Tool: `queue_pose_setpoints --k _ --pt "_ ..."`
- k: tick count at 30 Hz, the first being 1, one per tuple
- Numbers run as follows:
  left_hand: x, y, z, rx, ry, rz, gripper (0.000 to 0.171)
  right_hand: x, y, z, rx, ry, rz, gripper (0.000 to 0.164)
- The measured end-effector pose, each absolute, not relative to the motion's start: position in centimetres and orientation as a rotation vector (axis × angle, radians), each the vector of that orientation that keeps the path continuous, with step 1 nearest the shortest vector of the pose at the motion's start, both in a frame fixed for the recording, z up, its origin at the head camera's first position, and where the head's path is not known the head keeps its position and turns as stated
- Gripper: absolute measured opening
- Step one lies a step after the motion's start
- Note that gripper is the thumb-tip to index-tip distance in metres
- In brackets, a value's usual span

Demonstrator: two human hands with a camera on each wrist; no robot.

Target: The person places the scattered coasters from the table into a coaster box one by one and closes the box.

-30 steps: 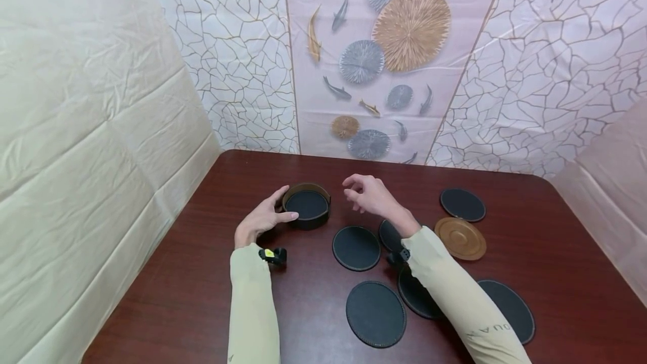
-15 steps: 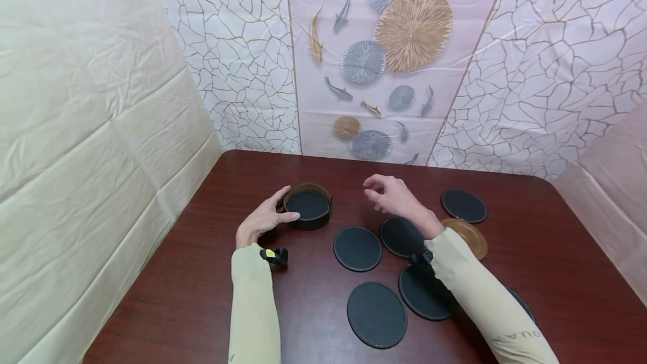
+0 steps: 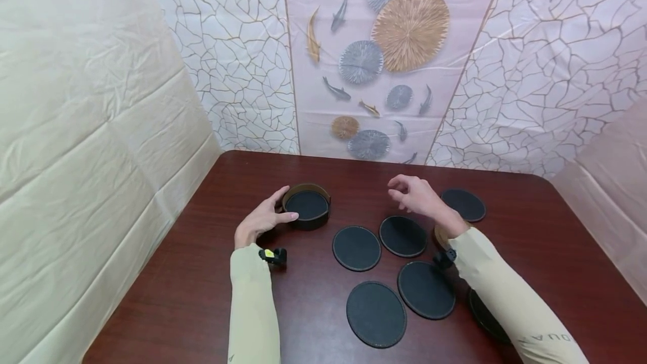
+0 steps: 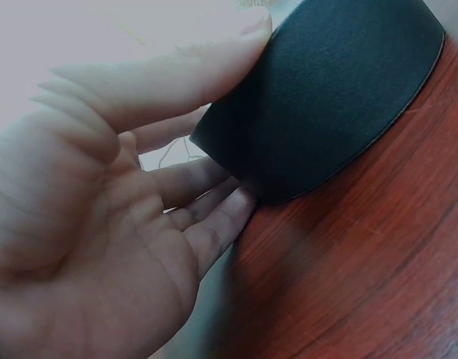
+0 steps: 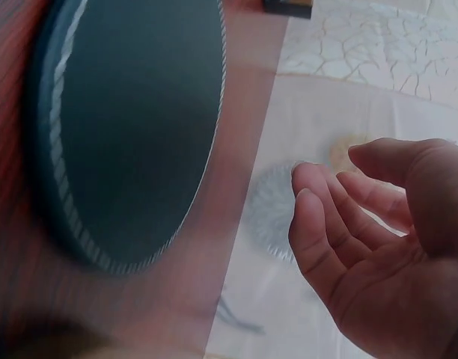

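Note:
In the head view my left hand holds the left side of a round black coaster holder, thumb at the front rim and fingers round the back. A black coaster lies inside it. The left wrist view shows the thumb against the dark outer wall. My right hand hovers with loosely bent fingers and holds nothing. Below it lies a black coaster; in the right wrist view a stitched black coaster appears beside the hand.
More black coasters lie on the dark red table: a middle coaster, a front coaster, one beside it and a back-right coaster. The right arm partly covers a brown disc and another black coaster.
My right hand has moved to the right, away from the holder, uncovering the coaster below it and covering much of the brown disc. The left hand has stayed on the holder.

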State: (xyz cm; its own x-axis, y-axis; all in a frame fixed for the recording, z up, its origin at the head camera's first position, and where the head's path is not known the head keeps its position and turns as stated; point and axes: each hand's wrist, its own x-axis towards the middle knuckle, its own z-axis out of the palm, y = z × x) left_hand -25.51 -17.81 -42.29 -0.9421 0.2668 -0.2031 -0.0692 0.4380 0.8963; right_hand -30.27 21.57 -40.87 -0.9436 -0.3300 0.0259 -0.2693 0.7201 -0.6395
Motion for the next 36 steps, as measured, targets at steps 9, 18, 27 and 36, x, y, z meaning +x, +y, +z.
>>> queue_pose_setpoints --k 9,18,27,36 --pt "-25.5 -18.0 -42.3 0.174 2.387 1.499 0.086 -30.2 24.7 -40.8 -0.44 2.86 -0.98 0.03" --pt "-25.5 -17.9 -42.2 0.197 2.4 1.482 0.086 -29.9 27.5 -40.7 -0.382 2.905 -0.944 0.031" --pt "-25.5 -18.0 -42.4 0.22 2.391 1.506 0.087 -30.1 30.2 -41.6 -0.326 2.976 -0.792 0.039" --pt "-25.5 -18.0 -42.3 0.225 2.403 1.494 0.087 -29.9 32.8 -42.1 -0.215 3.033 -0.627 0.05"
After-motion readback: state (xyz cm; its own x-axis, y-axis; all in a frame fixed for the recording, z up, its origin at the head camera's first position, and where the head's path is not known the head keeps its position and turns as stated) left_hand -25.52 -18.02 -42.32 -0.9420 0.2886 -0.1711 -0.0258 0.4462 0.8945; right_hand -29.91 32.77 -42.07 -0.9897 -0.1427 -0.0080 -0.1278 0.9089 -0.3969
